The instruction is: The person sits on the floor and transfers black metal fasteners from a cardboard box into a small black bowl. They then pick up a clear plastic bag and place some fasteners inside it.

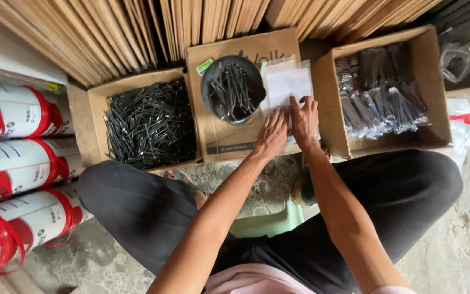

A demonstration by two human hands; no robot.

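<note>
I'm pressing my left hand [272, 134] and right hand [304, 121] — fingers flat, gripping nothing — onto clear bags [286, 81]. They're lying on a box [213, 133] beside a black bowl [233, 89] of nails.

left hand [272, 134] flat, right hand [305, 121] flat, side by side

Your stack of clear plastic bags [288, 81] lies flat on the closed middle carton [229, 139], at about one o'clock from frame centre. The bags are small, whitish-transparent, rectangular and slightly fanned. The pile sits just at three o'clock of the black bowl of nails [233, 89], touching its rim.
</note>
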